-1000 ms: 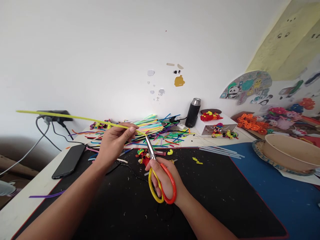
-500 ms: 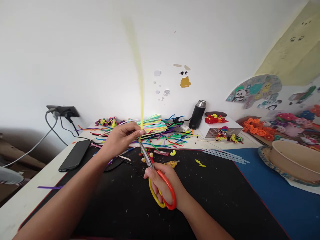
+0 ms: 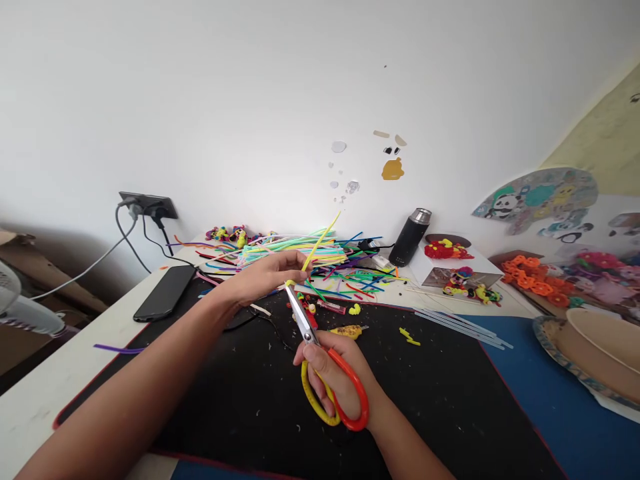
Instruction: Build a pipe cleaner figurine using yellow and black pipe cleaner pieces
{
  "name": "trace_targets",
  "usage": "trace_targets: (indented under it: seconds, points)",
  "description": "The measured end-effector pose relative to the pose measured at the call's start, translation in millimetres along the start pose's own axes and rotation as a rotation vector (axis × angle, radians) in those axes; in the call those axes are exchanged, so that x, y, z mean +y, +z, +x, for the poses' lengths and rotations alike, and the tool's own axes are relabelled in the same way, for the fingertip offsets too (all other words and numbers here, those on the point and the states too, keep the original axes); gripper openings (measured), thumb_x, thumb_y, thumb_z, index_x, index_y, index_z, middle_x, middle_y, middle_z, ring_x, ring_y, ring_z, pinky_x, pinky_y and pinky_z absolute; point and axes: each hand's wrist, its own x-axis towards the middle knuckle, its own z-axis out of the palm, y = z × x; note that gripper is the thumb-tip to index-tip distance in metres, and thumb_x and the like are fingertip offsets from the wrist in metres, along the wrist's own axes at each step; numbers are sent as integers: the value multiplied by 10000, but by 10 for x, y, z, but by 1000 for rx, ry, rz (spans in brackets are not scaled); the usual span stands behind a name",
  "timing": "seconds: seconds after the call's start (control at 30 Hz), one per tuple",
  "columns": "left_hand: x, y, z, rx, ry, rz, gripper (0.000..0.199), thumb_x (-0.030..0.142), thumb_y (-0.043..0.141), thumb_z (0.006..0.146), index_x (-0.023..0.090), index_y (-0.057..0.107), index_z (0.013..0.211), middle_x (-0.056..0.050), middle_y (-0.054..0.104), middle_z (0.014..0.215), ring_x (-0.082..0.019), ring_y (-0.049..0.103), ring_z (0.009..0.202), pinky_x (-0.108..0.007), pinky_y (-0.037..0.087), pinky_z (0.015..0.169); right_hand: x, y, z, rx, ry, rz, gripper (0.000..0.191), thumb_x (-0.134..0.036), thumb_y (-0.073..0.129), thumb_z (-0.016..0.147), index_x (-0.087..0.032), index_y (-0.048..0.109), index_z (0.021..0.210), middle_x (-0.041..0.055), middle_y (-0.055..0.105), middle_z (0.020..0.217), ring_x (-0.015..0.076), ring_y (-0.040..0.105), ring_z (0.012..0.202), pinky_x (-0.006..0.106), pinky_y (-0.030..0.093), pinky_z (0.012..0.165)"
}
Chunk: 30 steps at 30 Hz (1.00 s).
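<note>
Between the thumb and fingers of my left hand is a yellow pipe cleaner, its long end slanting up to the right. A short yellow end shows below the hand, at the tips of the scissors. My right hand is wrapped round the scissors, which have one red and one yellow handle; their blades look nearly closed and point up at the left hand. Behind the left hand lies a heap of coloured pipe cleaners. Small yellow cut pieces rest on the black mat.
A phone lies at the left by a wall socket with cables. At the back stand a black flask and a white box with figures. Clear sticks lie right of centre, near a beige bowl.
The yellow pipe cleaner stood upright and blurred; now it leans right and looks shorter. The view has shifted slightly left. Both hands keep their grips.
</note>
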Motion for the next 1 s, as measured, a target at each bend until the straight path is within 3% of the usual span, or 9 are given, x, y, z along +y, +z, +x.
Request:
trace_targets:
  seconds: [0.07,0.13,0.2,0.27,0.3,0.43,0.67,0.87,1.0]
  points:
    - [11,21,-4,44,45,-48,551,383,790,851,266,658,1373,-111,704,1298,-254,686,1135,-361,571,913,-11,2,-9,-12,0,13,600,-747,638,928,-146,657,938,-79,493,480,64,388,302,171,305,316]
    - [27,16,-16,67,88,-39,756,374,817,848,351,526,1546,-133,566,1560,-295,598,1371,-410,564,1018,-17,4,-16,-21,0,26,594,-741,647,925,-148,657,939,-77,497,482,65,390,303,172,308,316]
    - [58,8,-33,34,138,1,591,389,796,888,366,636,1457,-111,503,1640,-308,517,1477,-435,522,1106,-23,3,-19,-17,-5,40,601,-748,647,921,-148,656,937,-78,495,479,66,385,299,174,307,315]
    - [104,11,-49,-21,184,16,284,428,737,945,299,796,1191,-116,620,1535,-315,528,1470,-457,469,1167,-37,-6,-20,0,-8,60,613,-758,642,918,-146,656,937,-80,491,478,64,376,295,175,304,314]
    - [129,17,-56,-39,191,7,246,457,710,962,266,821,1071,-132,702,1418,-318,579,1416,-466,467,1164,-48,-12,-19,10,-8,71,615,-759,638,920,-145,655,940,-81,490,478,62,373,294,175,305,316]
    - [191,29,-75,-24,121,-39,356,556,685,953,219,796,975,-120,786,993,-280,732,996,-423,565,947,-97,-39,-16,25,-13,117,587,-734,622,948,-148,647,956,-83,501,485,61,383,292,178,329,329]
    - [182,-68,-92,-14,92,113,392,574,674,943,197,755,870,-40,694,814,-200,628,773,-300,513,736,-103,-45,-7,86,-39,116,581,-727,619,953,-146,643,956,-79,515,497,62,390,292,183,308,323]
    - [254,-50,-163,75,96,429,359,537,640,964,206,739,865,19,598,675,-152,512,619,-251,369,577,-87,-59,30,195,-32,83,599,-734,607,952,-138,653,998,-81,504,499,63,395,304,168,299,318]
    - [400,-18,-262,157,202,631,247,418,631,963,226,747,862,-3,655,689,-169,560,612,-273,372,577,-60,-40,53,213,-6,10,637,-771,610,922,-141,669,992,-83,491,482,71,388,294,177,301,310]
